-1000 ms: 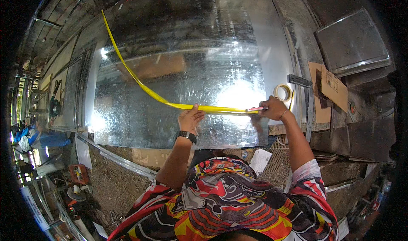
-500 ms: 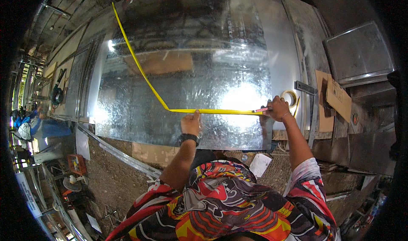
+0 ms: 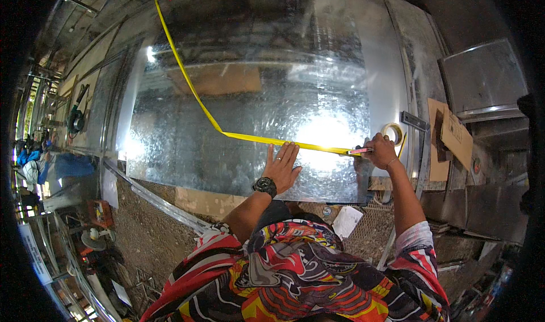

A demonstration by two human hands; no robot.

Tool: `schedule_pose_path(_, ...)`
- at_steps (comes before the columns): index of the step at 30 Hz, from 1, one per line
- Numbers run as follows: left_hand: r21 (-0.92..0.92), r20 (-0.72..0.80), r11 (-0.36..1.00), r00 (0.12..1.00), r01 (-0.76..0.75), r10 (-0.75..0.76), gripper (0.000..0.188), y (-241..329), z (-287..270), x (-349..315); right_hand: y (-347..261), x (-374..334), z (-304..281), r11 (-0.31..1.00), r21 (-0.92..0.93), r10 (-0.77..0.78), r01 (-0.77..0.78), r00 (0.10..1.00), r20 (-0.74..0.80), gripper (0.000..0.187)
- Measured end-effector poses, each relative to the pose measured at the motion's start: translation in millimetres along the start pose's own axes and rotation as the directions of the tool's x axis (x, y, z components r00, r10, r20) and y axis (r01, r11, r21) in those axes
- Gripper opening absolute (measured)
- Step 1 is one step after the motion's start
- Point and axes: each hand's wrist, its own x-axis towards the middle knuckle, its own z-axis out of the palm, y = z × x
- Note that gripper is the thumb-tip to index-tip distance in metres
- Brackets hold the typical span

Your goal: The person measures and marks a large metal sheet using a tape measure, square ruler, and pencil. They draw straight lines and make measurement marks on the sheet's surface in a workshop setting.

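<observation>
A yellow tape measure blade [image 3: 258, 139] crosses a shiny sheet of metal [image 3: 238, 163]. It bends sharply left of centre and runs on to the far left. My left hand [image 3: 282, 166] lies flat on the sheet, fingers spread, their tips at the blade's near edge. At the blade's right end, my right hand [image 3: 380, 150] is closed round a slim red-and-white pen-like tool [image 3: 360, 150]. Its tip points left over the blade. Whether those fingers also pinch the blade is hidden. A roll of tan tape [image 3: 399, 130] lies just beyond my right hand.
Right of the sheet lie a metal square [image 3: 414, 121] and folded cardboard [image 3: 457, 137]. A cord-wrapped power tool [image 3: 75, 120] rests at the far left. Long metal strips [image 3: 162, 201] slant below the sheet's left corner. Another person [image 3: 42, 168] is at the left edge.
My left hand has gone from pinching the blade to lying flat, further right. The blade's bend has shifted slightly away from me, so its right stretch now slopes. The right hand still grips the pen-like tool.
</observation>
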Motion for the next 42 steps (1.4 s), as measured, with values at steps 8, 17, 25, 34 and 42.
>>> schedule_pose_path(8, 0.02, 0.051, 0.998, 0.997, -0.064, 0.063, 0.065, -8, 4, 10, -43, -30, -14, 0.925, 0.265, -0.011, 0.271, 0.719, -0.695, 0.02)
schedule_pose_path(17, -0.076, 0.073, 0.997, 0.997, -0.006, 0.011, 0.061, -8, -10, 6, -158, -40, 47, -0.117, 0.976, 0.569, 0.186, 0.818, -0.087, 0.029)
schedule_pose_path(25, -0.127, 0.014, 0.991, 0.999, -0.035, 0.038, 0.057, -9, -10, 9, -188, 67, -10, -0.229, 0.949, 0.408, 0.215, 0.907, -0.107, 0.03)
schedule_pose_path(34, -0.168, -0.05, 0.984, 0.998, -0.051, 0.043, 0.056, -10, -8, 9, -197, 129, 36, -0.323, 0.833, 0.533, 0.45, 0.814, -0.233, 0.025)
schedule_pose_path(42, -0.157, -0.045, 0.987, 0.998, -0.044, 0.037, 0.057, -11, -6, 10, -193, 93, 2, -0.053, 0.849, 0.805, 0.525, 0.526, -0.274, 0.023)
